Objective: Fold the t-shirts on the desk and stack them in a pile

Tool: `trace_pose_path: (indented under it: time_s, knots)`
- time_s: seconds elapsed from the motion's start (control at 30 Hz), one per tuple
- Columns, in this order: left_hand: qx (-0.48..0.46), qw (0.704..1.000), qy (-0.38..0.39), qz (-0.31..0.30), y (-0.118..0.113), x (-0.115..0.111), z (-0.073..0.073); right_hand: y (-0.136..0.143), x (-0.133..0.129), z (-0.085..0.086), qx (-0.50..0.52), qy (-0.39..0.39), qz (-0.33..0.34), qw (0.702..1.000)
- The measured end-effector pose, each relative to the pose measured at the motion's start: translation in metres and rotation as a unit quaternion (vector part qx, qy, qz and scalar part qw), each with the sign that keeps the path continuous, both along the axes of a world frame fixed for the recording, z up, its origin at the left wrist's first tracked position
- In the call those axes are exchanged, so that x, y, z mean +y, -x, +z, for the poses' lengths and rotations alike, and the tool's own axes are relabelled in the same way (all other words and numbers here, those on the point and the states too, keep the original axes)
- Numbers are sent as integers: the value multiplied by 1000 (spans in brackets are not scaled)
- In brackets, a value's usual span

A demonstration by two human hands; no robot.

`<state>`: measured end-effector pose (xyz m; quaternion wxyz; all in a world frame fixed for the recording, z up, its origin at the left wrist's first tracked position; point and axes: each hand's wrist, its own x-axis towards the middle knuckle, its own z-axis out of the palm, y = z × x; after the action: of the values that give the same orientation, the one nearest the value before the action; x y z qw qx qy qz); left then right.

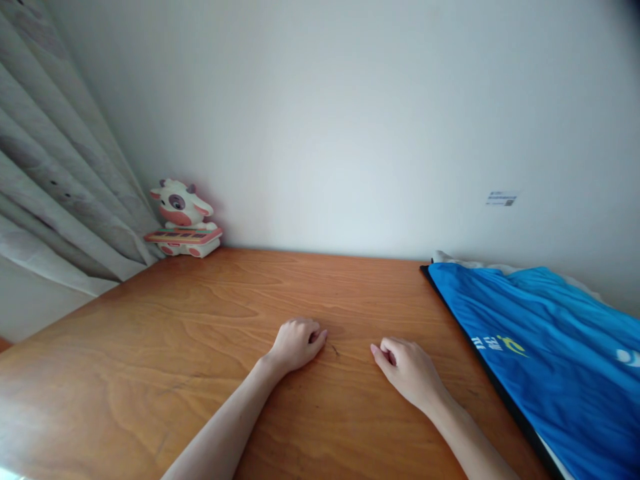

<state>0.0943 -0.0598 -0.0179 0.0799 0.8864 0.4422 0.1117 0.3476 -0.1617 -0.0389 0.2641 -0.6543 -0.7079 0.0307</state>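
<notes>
On the brown wooden table [225, 313] rest both of my hands, a short gap apart. My left hand [299, 343] lies near the middle with its fingers curled into a loose fist, and nothing shows in it. To its right, my right hand [410, 370] is closed in the same way, thumb pointing towards the left hand; I see nothing in its fingers either. A small dark mark [335, 349] on the wood lies between the two hands.
At the back left corner stands a toy cow with a keyboard [183, 220], beside a pale curtain [55, 147]. A blue cloth with white and yellow print [525, 313] covers the right side. The white wall [325, 127] behind carries a small label [501, 199].
</notes>
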Motion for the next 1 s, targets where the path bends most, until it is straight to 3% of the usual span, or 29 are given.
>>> trace_pose_path:
  time_s: [0.43, 0.6, 0.7, 0.83, 0.9, 1.0]
  knots:
    - [-11, 1000, 4, 9, 2, 3, -4, 4, 0, -3, 12, -20, -19, 1000]
    - [-19, 1000, 5, 12, 2, 4, -4, 2, -10, 16, -15, 16, -66, 998]
    - [-20, 1000, 5, 13, 2, 3, -2, -35, -20, 40, -15, 31, -124, 992]
    - [-18, 1000, 2, 12, 2, 2, -2, -127, -34, 61, -52, -6, -249, 967]
    - [-17, 1000, 3, 13, 2, 2, -2, -174, -45, 58, -80, -17, -298, 951]
    - [-14, 1000, 5, 18, 2, 2, -2, -229, -64, 40, -127, -3, -385, 914]
